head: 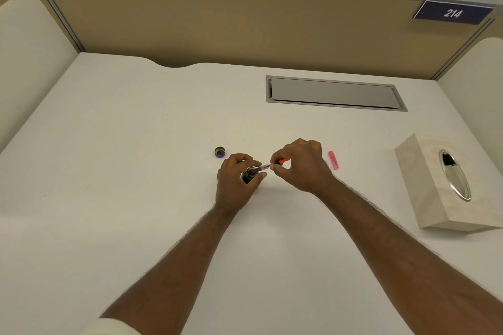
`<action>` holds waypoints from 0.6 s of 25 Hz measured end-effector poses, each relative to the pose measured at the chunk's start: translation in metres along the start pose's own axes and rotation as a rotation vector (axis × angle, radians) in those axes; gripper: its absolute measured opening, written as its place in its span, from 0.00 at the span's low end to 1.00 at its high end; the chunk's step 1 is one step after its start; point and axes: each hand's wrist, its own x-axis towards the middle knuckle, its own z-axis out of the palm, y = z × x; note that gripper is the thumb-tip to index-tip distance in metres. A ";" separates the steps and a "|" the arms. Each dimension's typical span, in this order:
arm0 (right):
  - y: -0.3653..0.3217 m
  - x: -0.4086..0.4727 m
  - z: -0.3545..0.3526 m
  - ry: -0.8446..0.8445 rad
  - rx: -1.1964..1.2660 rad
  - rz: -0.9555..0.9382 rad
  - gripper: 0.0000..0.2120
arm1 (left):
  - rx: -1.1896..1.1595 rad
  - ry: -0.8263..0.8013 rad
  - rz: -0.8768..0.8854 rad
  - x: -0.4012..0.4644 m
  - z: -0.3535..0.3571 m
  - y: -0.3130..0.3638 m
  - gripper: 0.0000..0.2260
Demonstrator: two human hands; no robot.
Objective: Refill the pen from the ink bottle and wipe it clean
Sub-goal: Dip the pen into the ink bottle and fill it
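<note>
Half done, I judge: my left hand (236, 174) grips the uncapped ink bottle (249, 174), right-hand fingers (275, 164) pinch the pen (268, 166), tip in its mouth. Wiping remains; the tissue box (424, 185) sits untouched.

We see a white desk (136, 144) carrying an ink bottle (248, 174), its cap (220, 152), a pink pen cap (333, 160), a tissue box (435, 185) and a recessed grey cable hatch (333, 93)

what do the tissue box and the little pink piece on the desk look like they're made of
Tissue box: pale matte wood or wood-look board, going by faint grain; its oval opening has a shiny, metal-like rim. Pink piece: probably translucent plastic, from its bright see-through tint.
</note>
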 end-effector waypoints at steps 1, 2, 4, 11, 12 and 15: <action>-0.001 0.003 0.000 -0.019 -0.018 -0.003 0.04 | -0.001 0.010 -0.004 0.000 0.000 -0.001 0.12; -0.003 0.005 0.000 -0.035 -0.038 -0.009 0.05 | -0.001 0.018 -0.008 0.001 0.000 -0.002 0.12; -0.005 0.011 0.002 -0.067 -0.074 -0.020 0.05 | 0.000 0.031 -0.016 0.001 0.000 -0.004 0.11; -0.009 0.019 0.004 -0.110 -0.104 -0.019 0.06 | 0.041 0.048 -0.022 -0.001 -0.003 -0.008 0.10; -0.010 0.019 0.004 -0.117 -0.107 -0.021 0.06 | 0.041 0.050 -0.023 -0.001 -0.003 -0.008 0.10; -0.013 0.022 0.003 -0.129 -0.125 -0.037 0.06 | 0.034 0.056 -0.020 0.000 -0.002 -0.006 0.10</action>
